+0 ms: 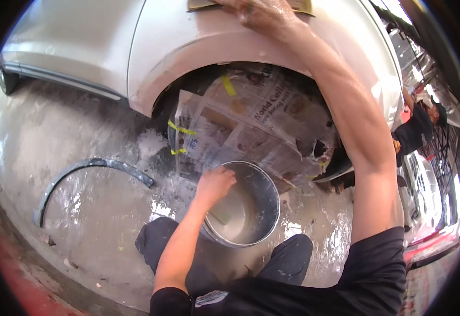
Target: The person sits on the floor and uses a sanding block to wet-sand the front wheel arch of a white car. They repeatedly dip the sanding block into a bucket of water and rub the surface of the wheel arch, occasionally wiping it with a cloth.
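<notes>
My right hand (259, 13) reaches up to the fender of a light-coloured car (198, 45). It presses a long, flat piece of yellow-brown sandpaper (302, 6) against the panel; the top edge cuts off part of it. Wet, pinkish patches show on the paint above the wheel arch. Lower down, my left hand (217, 184) is over the left rim of a grey bucket (272, 213), fingers curled closed. What they may hold is hidden. Cloudy water (240, 216) fills the bucket's bottom, with a greenish shape in it that I cannot make out.
Newspaper (240, 124) held by yellow tape covers the wheel. A curved dark arch trim (90, 163) lies on the wet concrete floor to the left. My knees flank the bucket. Another person in dark clothes (417, 129) is at the far right, by the car's end.
</notes>
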Tool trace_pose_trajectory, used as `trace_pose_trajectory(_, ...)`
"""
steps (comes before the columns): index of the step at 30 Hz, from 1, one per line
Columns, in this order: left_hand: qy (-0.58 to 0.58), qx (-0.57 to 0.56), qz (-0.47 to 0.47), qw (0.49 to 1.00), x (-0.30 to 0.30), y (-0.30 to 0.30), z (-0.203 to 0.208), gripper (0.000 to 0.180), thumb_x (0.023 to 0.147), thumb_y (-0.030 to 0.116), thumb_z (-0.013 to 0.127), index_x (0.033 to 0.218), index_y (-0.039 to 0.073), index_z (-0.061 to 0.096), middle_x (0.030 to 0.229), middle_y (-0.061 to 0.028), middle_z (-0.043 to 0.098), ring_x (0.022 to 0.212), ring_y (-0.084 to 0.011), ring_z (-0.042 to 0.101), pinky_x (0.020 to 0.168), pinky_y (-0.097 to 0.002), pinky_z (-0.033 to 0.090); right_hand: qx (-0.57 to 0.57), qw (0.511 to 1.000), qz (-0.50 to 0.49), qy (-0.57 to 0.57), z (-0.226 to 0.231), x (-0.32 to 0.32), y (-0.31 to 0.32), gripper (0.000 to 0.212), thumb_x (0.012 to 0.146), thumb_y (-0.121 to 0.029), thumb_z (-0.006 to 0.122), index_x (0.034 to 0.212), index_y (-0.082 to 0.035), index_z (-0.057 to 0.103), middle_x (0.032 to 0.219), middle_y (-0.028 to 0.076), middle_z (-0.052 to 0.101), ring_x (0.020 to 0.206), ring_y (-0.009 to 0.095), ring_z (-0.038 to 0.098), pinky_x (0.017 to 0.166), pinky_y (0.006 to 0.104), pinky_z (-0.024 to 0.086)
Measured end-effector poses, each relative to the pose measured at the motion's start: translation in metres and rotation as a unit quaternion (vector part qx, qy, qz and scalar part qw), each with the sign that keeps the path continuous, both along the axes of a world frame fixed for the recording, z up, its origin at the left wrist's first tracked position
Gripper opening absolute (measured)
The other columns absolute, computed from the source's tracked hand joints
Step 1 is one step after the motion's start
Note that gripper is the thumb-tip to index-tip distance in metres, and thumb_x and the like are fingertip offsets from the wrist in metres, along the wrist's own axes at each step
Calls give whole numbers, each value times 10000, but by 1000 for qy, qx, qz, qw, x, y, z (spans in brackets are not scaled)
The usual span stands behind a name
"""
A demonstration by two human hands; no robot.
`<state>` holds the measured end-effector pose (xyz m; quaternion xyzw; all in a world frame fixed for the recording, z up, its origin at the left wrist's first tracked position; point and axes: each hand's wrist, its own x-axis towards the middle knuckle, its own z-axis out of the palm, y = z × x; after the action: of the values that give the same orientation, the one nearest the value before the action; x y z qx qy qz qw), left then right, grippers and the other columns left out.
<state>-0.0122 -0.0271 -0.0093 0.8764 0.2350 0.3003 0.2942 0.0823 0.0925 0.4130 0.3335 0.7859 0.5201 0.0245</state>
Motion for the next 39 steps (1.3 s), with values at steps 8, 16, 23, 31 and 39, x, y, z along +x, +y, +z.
trace_pose_trajectory(8, 10, 49, 10, 999, 0, 9, -2, 229, 943, 281, 661, 1087, 130, 756, 1026, -74, 709, 972, -305, 691, 901, -455, 512, -25, 999, 25, -17, -7, 41, -37, 599, 824, -164, 766, 1400, -297, 673, 1458, 172, 546, 1341, 372, 523, 1141, 509, 410)
trace_pose_trajectory(16, 2, 48, 12, 999, -3, 11, -20, 234, 921, 270, 670, 1081, 119, 750, 1040, -86, 704, 975, -313, 688, 907, -475, 508, -38, 998, 48, -32, -22, 40, -47, 648, 790, -113, 766, 1406, -286, 665, 1453, 174, 549, 1332, 392, 521, 1138, 507, 409)
trace_pose_trajectory(23, -11, 3, 4, 1000, -2, 5, -3, 190, 935, 263, 651, 1027, 122, 739, 1024, -68, 700, 1013, -280, 684, 911, -473, 505, -43, 999, -10, 12, -4, -22, 19, 582, 814, -53, 675, 1386, -161, 650, 1335, 215, 549, 1278, 389, 498, 1131, 482, 406)
trace_pose_trajectory(31, 63, 63, 23, 996, 5, 2, -7, 245, 935, 290, 653, 1077, 119, 754, 1020, -76, 696, 999, -291, 679, 921, -470, 491, 36, 998, -21, -53, -28, 0, 5, 606, 791, -66, 726, 1363, -263, 691, 1573, 154, 460, 1413, 363, 462, 1171, 504, 389)
trace_pose_trajectory(39, 18, 13, 15, 1000, -4, 4, -11, 221, 921, 277, 662, 1025, 101, 745, 956, -75, 692, 995, -289, 676, 889, -474, 496, -57, 997, -3, -57, -42, 26, -37, 596, 810, -60, 714, 1371, -260, 683, 1527, 150, 495, 1398, 352, 478, 1173, 514, 384)
